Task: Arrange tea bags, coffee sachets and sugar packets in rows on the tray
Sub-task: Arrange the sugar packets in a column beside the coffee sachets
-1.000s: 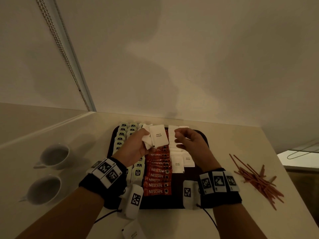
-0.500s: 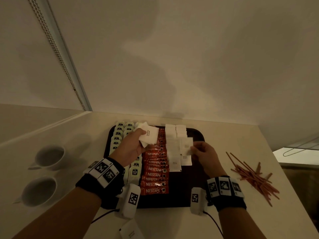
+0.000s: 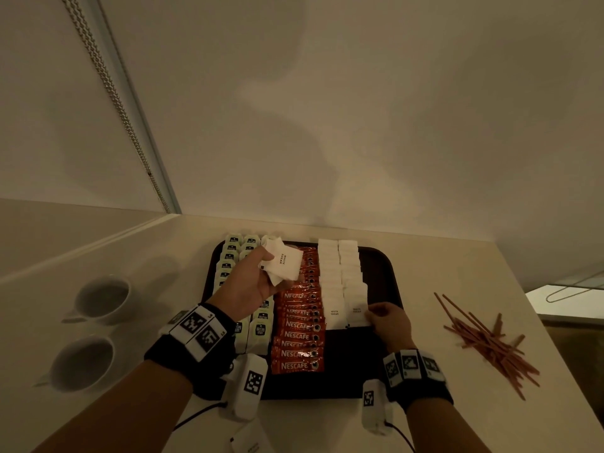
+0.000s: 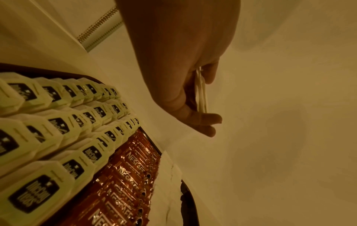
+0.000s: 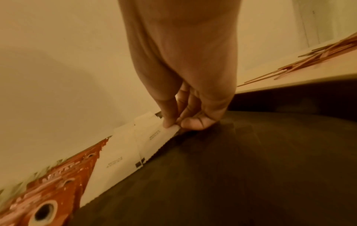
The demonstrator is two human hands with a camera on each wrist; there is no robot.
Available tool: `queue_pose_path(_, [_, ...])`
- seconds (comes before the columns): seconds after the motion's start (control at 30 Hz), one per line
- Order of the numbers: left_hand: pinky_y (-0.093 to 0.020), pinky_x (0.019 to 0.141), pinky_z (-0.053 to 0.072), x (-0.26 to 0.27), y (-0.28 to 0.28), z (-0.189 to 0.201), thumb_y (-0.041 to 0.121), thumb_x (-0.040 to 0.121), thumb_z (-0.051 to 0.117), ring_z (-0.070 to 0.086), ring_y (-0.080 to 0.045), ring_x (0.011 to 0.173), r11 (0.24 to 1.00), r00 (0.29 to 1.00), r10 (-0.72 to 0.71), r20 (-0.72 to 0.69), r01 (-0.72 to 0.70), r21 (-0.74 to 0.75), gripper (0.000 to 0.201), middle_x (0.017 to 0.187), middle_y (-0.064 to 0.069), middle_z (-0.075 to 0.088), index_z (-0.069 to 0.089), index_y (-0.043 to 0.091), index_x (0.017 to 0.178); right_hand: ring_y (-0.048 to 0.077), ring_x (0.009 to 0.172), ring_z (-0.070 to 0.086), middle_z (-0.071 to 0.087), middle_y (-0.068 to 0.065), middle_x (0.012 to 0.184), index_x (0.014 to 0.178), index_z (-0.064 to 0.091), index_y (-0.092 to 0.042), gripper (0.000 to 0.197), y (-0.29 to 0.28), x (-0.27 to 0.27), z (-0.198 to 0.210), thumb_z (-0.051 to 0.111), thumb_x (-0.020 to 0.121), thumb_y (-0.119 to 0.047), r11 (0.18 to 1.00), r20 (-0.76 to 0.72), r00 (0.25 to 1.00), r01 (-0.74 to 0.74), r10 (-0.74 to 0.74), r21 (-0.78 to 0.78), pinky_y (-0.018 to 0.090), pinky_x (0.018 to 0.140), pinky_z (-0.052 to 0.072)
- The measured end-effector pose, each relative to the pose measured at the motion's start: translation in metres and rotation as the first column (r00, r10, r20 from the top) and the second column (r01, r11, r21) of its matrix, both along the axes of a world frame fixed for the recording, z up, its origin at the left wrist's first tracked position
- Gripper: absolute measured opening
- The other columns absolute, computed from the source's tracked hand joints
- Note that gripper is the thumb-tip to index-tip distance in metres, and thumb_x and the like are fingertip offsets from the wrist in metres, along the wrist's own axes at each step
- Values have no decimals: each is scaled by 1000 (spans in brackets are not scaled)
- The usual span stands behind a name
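A dark, round-cornered tray (image 3: pixel 380 276) lies low in the middle of the head view, on a pale smooth counter (image 3: pixel 457 289). On it, from frame left to right, run overlapping rows: pale green tea bags (image 3: pixel 261 331) with dark printed labels, glossy red foil coffee sachets (image 3: pixel 299 335) marked NESCAFE, and two rows of flat white paper sugar packets (image 3: pixel 338 273). The right part of the tray is bare and matte.

The left hand (image 3: pixel 248 282) is raised over the tea bags and sachets, left of the tray's middle. Its thumb and curled fingers grip a small fan of square white packets, the stack (image 3: pixel 282 264); the top one reads WHITE SUGAR. In the left wrist view the stack (image 4: pixel 201 91) shows edge-on as thin paper layers pinched between thumb and fingers.

The right hand (image 3: pixel 389 325) sits low at the near end of the right sugar row. Its thumb and fingertips (image 5: pixel 170 120) pinch narrowly the right edge of the last packet (image 5: pixel 156 137), which lies flat on the tray, overlapping the one behind it.

At frame left stand two round white cups (image 3: pixel 98 299). At frame right lies a loose heap of thin reddish stir sticks (image 3: pixel 490 341). Another white packet (image 3: pixel 250 441) lies on the counter at the bottom edge.
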State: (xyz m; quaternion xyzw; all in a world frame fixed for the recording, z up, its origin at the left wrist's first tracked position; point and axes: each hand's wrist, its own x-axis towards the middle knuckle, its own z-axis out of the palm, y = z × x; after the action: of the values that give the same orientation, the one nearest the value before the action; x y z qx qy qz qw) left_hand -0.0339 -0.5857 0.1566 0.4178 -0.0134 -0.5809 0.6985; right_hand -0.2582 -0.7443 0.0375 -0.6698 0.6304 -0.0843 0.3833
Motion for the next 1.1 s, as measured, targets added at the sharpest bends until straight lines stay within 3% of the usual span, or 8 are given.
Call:
queue_pose_path(0.07, [-25,50,53,-1,0,1,9,96,29,70,-28,66,1000,1000,-12,7,12,-3,27,84,-13,72,54,12,104,22,97,58,66,10,105,101,65,-5,20,3,3,4,66,85,-17,997,-68,997,-41,37,-63,27,83,41])
queue_pose_path(0.17, [-23,47,51,-2,-1,1,8,96,31,70,-26,61,1000,997,-20,68,18,24,24,92,-15,66,53,12,104,14,82,54,65,8,98,98,61,-7,21,9,15,18,68,84,-21,982,-71,994,-92,81,-166,22,73,42])
queue_pose_path(0.27, [-21,43,46,-4,-2,1,9,98,34,69,-22,57,997,983,-67,168,58,60,20,83,-13,70,53,11,101,5,75,56,61,-4,87,98,61,-13,15,21,47,56,63,88,-24,965,220,953,-165,210,-206,15,65,43])
queue_pose_path(0.37, [-20,40,43,-8,-5,-1,12,98,41,67,-17,54,991,957,-103,272,76,107,14,67,-5,72,55,11,96,8,82,63,67,-3,91,98,63,-19,11,37,81,102,61,89,-24,946,537,783,-304,314,-110,19,66,52])
queue_pose_path(0.5, [-21,45,45,-8,-6,-6,20,95,51,61,-18,70,984,906,-131,403,69,165,10,85,-10,64,59,14,98,11,80,66,69,-2,87,95,66,-17,10,44,102,117,66,86,-21,897,496,752,-411,435,-164,25,71,57])
queue_pose_path(0.77, [-23,51,52,-7,-3,-6,10,92,54,65,-17,79,985,905,-144,400,92,145,13,91,-7,68,60,14,103,27,90,66,61,12,101,109,62,-11,20,44,90,121,60,89,-10,887,498,753,-457,430,-74,33,74,59])
queue_pose_path(0.93, [-23,55,52,-9,-2,-5,9,85,65,67,-13,75,982,855,-184,485,133,137,16,81,1,72,65,16,100,5,76,60,60,-5,93,114,61,-17,33,39,83,137,59,86,0,808,432,711,-584,554,-75,12,58,50])
queue_pose_path(1.1, [-23,56,54,-11,-4,-8,-3,81,67,70,-14,69,982,851,-180,493,129,136,22,85,-7,71,61,9,98,14,91,67,70,7,98,120,55,-19,43,35,84,133,70,81,-9,899,545,735,-430,404,-87,14,70,53])
